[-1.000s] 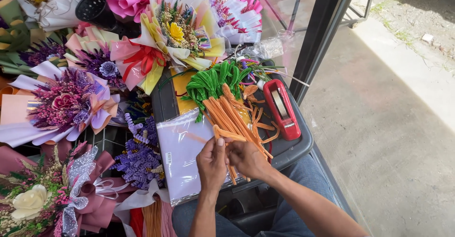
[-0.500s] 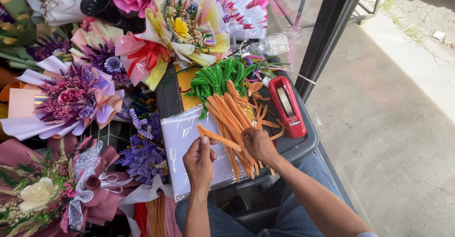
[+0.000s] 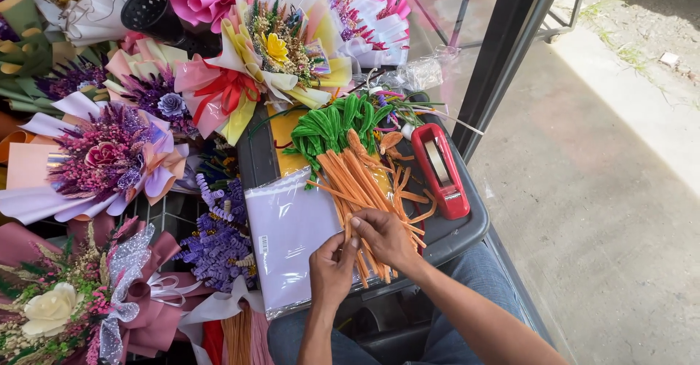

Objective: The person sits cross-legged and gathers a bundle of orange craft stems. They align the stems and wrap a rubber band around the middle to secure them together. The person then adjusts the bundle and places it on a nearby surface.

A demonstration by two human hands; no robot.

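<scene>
- Under both hands, in the head view, lies a loose bundle of orange pipe-cleaner stems (image 3: 364,190) on a dark grey tray (image 3: 467,230) serving as the surface; the stems fan up and away from the hands to a tuft of green pipe-cleaner tops (image 3: 332,124).
- The right hand (image 3: 385,235) is closed on the near ends of the orange stems, fingers curled over them; the left hand (image 3: 332,270) sits just beside it, fingertips pinched together on one or two stems at the same spot.
- To do this step well, I judge the pinch should stay at the near ends, with the right hand steadying the bundle so that single stems can be sorted without the fan spreading.
- Just left of the left hand, a clear sleeve of pale lilac sheets (image 3: 292,241) lies flat, touching the stems; it is slippery, so pressing on it may shift the bundle.
- Right of the right hand, a red tape dispenser (image 3: 439,169) stands near the tray's rim, apart from the stems.
- The tray's near edge runs just below the hands, over the person's lap; stems overhanging it could slide off.
- Open room lies right of the tray, over bare pavement; to the far left, wrapped bouquets (image 3: 109,153) crowd in close.
</scene>
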